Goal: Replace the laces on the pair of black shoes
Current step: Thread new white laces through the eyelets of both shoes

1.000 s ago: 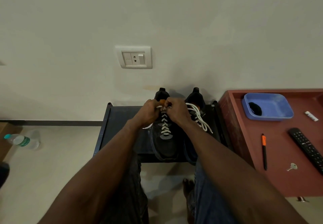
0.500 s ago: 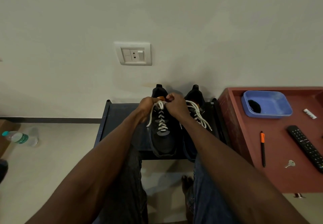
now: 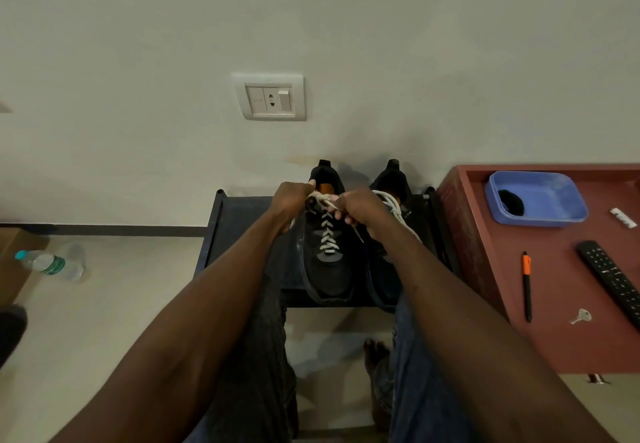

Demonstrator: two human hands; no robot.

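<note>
White lace (image 3: 327,231) ends pinched in left hand (image 3: 290,204) and right hand (image 3: 360,210) mid-frame, knotting the left shoe (image 3: 329,269); cinching evenly seems next.

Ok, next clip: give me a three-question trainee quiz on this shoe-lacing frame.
1. True or false: both hands, left and right, hold the white lace of the left shoe.
2. What lies in the blue tray? A) a key B) a dark round thing C) a pen
3. Fill in: between the pen and the remote, nearer the table's front edge, lies a small ____.

Key
1. True: both pinch it at the top of the lacing.
2. B
3. key
</note>
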